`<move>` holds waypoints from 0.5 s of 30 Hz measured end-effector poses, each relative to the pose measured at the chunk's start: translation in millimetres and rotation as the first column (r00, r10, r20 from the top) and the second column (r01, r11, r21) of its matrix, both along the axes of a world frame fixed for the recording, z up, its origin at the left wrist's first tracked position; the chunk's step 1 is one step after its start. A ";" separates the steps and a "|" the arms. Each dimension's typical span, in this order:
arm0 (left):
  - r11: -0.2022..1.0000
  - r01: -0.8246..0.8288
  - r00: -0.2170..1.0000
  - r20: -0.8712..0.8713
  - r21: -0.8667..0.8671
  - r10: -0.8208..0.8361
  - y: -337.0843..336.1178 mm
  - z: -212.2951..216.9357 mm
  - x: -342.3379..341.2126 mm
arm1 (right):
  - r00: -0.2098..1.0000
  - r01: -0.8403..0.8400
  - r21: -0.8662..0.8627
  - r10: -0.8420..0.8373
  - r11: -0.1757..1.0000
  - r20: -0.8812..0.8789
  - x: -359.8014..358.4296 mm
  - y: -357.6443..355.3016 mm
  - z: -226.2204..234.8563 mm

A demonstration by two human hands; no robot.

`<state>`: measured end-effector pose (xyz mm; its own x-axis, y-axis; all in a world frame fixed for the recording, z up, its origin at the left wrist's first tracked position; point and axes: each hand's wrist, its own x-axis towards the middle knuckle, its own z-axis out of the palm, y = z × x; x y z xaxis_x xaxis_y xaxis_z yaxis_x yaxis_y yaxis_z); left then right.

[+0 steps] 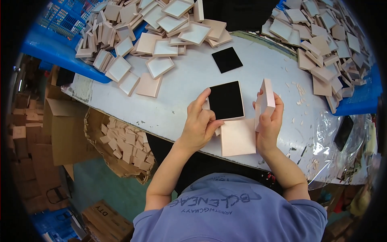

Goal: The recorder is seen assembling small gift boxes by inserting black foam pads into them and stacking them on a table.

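Note:
My left hand (196, 123) grips the left side of a shallow pale pink box (240, 114) with a black square pad (226, 100) lying inside it. Its index finger rests at the box's upper corner and its thumb at the lower edge. In my right hand (270, 127) a pale pink box lid (265, 100) is held on edge, tilted upright, fingers behind it and thumb in front. Between my hands, at the table's near edge, lies another pale pink box piece (238, 139), flat side up. A loose black square pad (227, 59) lies farther off on the table.
Pink box pieces (163, 47) heap at the far left, spilling from a blue crate (60, 52). A second heap (322, 52) fills a blue crate (363, 99) at right. Clear plastic bags (326, 141) and a dark phone-like object (344, 132) lie right. A carton (90, 121) of pieces stands below left.

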<state>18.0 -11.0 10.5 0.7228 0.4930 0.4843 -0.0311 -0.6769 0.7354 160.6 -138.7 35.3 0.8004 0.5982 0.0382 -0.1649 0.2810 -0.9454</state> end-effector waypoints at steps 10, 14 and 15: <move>0.987 -0.139 0.988 0.079 0.080 0.133 -9.9 -3.1 8.5 | 0.987 0.027 0.031 -0.022 0.999 -0.160 -12.4 5.1 1.0; 0.951 -0.194 0.981 0.034 0.242 0.191 -15.8 -3.2 9.9 | 0.998 0.000 -0.079 0.004 0.997 0.058 -20.0 -4.9 -11.6; 0.942 -0.207 0.978 0.038 0.263 0.205 -16.1 -2.5 10.7 | 0.999 -0.012 -0.103 0.015 0.995 0.028 -22.7 -5.9 -11.7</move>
<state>28.6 -27.1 7.9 0.6137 0.4842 0.6236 0.1235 -0.8390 0.5299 137.9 -144.5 23.6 0.7915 0.6112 -0.0011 -0.1400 0.1796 -0.9737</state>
